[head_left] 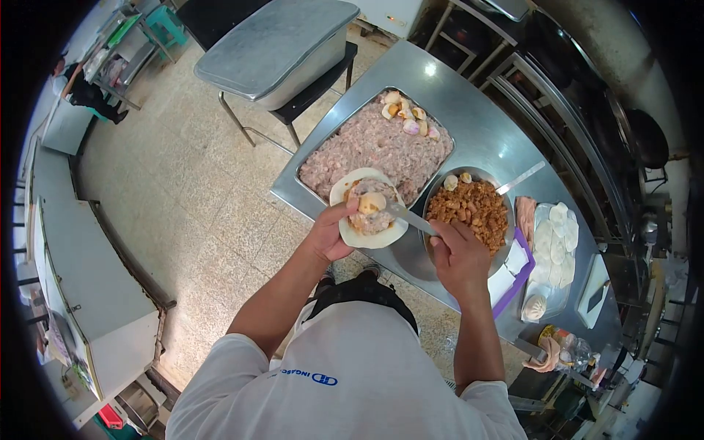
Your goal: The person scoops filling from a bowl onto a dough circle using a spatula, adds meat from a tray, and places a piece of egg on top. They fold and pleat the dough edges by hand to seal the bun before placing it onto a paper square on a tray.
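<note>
From my head camera, my left hand (330,236) is cupped under the dough wrapper (381,236), thumb on its rim, holding it above the tabletop (477,125) edge beside the tray of mince (381,143). My right hand (458,253) is closed round a spatula (411,218), its tip at the filling (367,213). The wrapper looks thin, limp and easily torn, loaded and wet, so I'd support it from beneath, never pinch one edge.
</note>
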A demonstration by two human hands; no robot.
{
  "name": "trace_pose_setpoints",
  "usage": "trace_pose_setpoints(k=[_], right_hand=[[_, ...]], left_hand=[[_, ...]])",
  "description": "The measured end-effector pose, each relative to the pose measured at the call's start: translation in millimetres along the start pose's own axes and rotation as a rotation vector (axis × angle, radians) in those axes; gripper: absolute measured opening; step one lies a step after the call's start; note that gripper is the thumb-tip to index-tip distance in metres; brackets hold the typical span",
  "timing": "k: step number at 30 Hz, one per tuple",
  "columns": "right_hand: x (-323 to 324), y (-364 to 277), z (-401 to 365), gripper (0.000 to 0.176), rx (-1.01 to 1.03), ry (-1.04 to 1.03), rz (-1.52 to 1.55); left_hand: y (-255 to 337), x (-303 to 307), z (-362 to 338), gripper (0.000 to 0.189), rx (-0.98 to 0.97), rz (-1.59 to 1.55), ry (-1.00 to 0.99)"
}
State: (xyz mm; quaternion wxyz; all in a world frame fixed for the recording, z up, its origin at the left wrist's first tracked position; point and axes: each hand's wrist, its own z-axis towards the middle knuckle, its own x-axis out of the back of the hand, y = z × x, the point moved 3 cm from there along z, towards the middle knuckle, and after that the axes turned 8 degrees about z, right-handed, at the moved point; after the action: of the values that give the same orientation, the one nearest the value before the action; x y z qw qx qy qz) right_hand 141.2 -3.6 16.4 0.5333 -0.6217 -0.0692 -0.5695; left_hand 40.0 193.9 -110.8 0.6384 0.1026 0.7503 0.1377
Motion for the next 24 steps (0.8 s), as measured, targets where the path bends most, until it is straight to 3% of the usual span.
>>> trace_pose_setpoints(k=[6,9,13,17,19,24], right_hand=[[4,-22,-27,0.037,0.089,0.174,-0.049],[-15,-37,-37,0.043,0.155,0.138,-0.065],[-41,-33,-53,0.045,-0.003,0.13,-0.004],[-29,-44,-58,0.043,0.036,0.114,-0.036],[-22,-46,-62,0.042,-0.077,0.172,0.11],[-42,-59,-71,0.042,0.023,0.191,0.084]], left_hand=[[10,-6,-25,0.062,0.006,-0.033,0.036],[12,1,-35,0.07,0.014,0.07,0.014],[14,8,-45,0.071,0.032,0.091,-0.021],[15,9,-59,0.073,0.011,0.12,-0.017],[20,9,-63,0.073,-0.03,0.101,-0.034],[29,13,-68,0.072,0.017,0.14,-0.036]])
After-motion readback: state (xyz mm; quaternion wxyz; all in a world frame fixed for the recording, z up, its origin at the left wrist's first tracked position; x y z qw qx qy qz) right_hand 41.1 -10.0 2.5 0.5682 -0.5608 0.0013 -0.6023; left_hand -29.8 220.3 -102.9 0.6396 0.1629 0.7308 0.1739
